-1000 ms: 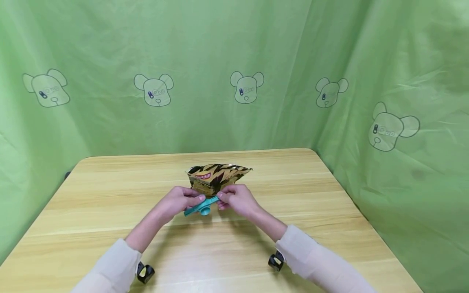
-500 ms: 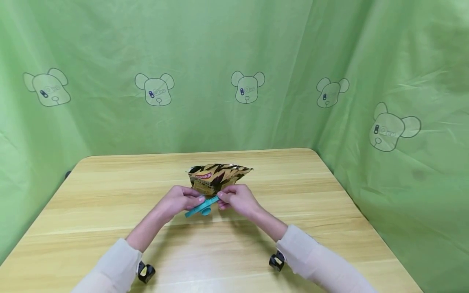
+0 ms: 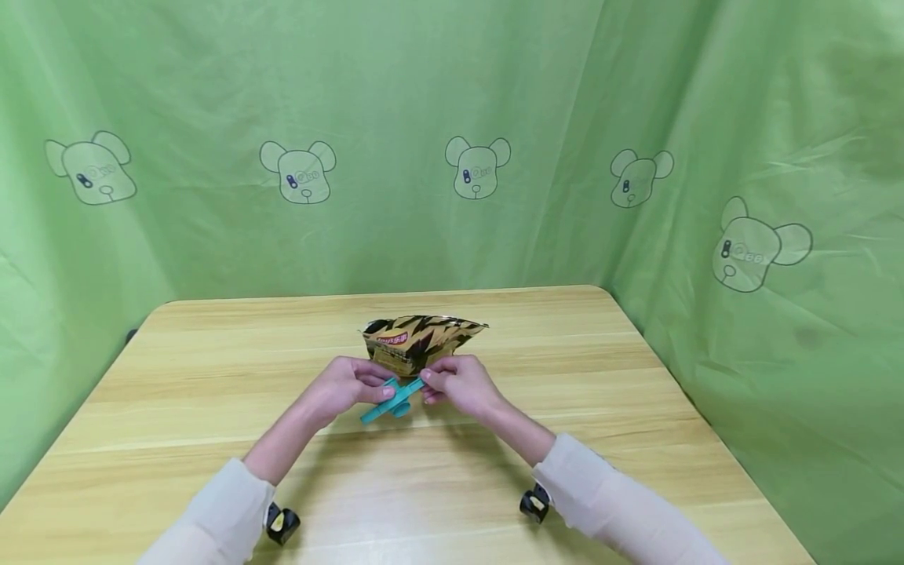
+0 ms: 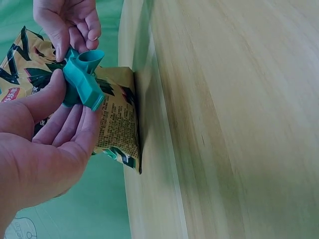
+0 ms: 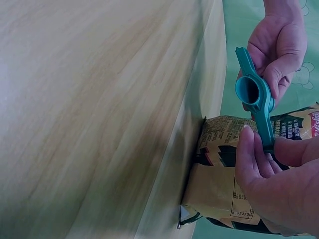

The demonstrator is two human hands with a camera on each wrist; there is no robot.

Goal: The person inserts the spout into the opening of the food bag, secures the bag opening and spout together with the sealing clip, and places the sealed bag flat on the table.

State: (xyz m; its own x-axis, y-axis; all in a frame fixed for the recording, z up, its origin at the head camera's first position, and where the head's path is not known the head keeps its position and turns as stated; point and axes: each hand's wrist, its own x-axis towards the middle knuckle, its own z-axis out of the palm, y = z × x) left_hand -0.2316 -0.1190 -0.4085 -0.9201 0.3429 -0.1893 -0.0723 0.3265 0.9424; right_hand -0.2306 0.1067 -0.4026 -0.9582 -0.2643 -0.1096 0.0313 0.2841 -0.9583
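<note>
A teal bag clip with a round pour spout (image 3: 397, 399) is held between both hands, slanting up toward the right in the head view. My left hand (image 3: 346, 386) pinches its middle, thumb on the near face and fingers behind. At its other end, the thumb and fingertips of my right hand (image 3: 459, 383) grip the bar. The spout's open mouth (image 5: 247, 89) faces the right wrist camera. Just behind the hands stands a gold and black chip bag (image 3: 413, 341) with a red label; its lower part is partly hidden by the hands.
The light wooden table (image 3: 452, 486) extends around the hands and bag. A green curtain (image 3: 388, 227) printed with bear heads hangs behind and along the sides. Black wrist bands (image 3: 282, 524) show below both pale sleeves.
The bag clip has turned slightly in the hands, its left end dropping a little down and to the right. The bag has stayed in place.
</note>
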